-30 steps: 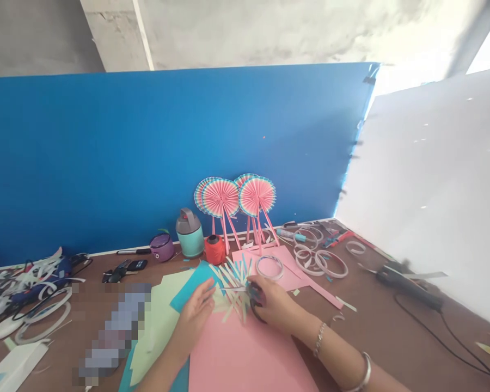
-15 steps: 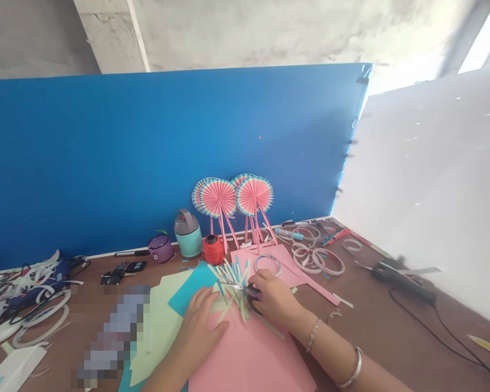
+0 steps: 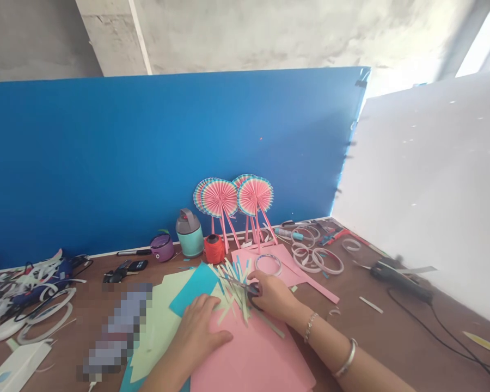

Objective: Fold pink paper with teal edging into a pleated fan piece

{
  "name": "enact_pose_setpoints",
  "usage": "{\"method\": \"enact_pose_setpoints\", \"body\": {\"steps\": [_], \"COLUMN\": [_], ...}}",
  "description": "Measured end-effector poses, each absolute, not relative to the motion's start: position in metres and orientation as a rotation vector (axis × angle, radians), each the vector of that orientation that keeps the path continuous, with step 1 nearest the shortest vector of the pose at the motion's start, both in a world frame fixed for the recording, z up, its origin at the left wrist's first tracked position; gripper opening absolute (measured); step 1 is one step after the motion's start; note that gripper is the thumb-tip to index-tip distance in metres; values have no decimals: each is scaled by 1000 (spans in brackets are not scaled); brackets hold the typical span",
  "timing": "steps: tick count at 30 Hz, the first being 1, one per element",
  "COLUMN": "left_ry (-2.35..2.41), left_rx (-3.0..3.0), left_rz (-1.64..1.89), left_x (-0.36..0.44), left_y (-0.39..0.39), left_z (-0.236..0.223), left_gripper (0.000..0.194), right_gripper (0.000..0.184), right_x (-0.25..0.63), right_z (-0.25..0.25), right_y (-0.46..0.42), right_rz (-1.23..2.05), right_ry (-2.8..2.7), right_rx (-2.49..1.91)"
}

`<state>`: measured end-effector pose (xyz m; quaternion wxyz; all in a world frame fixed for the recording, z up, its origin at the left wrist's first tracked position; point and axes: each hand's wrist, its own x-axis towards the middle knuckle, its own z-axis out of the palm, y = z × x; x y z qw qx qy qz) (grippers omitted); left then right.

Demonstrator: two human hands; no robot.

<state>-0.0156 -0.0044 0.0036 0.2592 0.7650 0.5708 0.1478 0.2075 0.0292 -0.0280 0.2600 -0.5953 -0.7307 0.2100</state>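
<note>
A right hand (image 3: 275, 296) works with scissors (image 3: 252, 290) at a brown counter (image 3: 375, 340), its fingers curled around the dark handles, the blades pointing left over a heap of pale green and blue strips (image 3: 233, 283). The left hand (image 3: 198, 329) lies over the left side of a pink sheet (image 3: 257, 356), fingers outstretched and thumb spread; how firmly it presses cannot be told. The strips spill over the sheet's far edge, around the middle of the counter. Left of the pink sheet, green paper (image 3: 157, 321) and a blue sheet (image 3: 194, 288) overlap. Along the counter's back edge, before a blue panel (image 3: 126, 158), stand pink pleated fans (image 3: 220, 197), with a turquoise flask (image 3: 190, 239), a red object (image 3: 214, 250) and a purple pot (image 3: 162, 247) to their left. White rings (image 3: 329, 261) lie toward the back right corner; nearer the right edge rests a black corded tool (image 3: 404, 280).
</note>
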Motion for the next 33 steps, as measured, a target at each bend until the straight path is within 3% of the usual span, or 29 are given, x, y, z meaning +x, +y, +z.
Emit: {"method": "enact_pose_setpoints", "body": {"steps": [5, 10, 14, 17, 25, 30, 33], "left_ry": [1500, 1493, 1468, 1448, 1451, 1345, 1304], "left_rx": [2011, 1976, 1924, 1886, 1846, 1804, 1816], "left_rz": [434, 487, 563, 606, 584, 618, 593], "left_x": [-16, -17, -18, -19, -25, -26, -26], "left_y": [-6, -6, -4, -2, 2, 5, 5], "left_z": [4, 2, -1, -3, -4, -9, -10], "left_gripper": [37, 33, 34, 33, 40, 39, 40], "right_gripper": [39, 29, 39, 48, 44, 54, 49], "right_x": [207, 202, 197, 199, 210, 205, 205], "right_z": [-27, -11, -4, -9, -16, -11, -13], "right_y": [29, 17, 0, -3, 15, 10, 8], "right_rz": [868, 472, 482, 507, 305, 394, 455], "right_ry": [-1921, -2072, -2485, -2558, -2416, -2514, -2545], "right_rx": [-1500, -1276, -997, -1106, -1474, -1227, -1212]}}
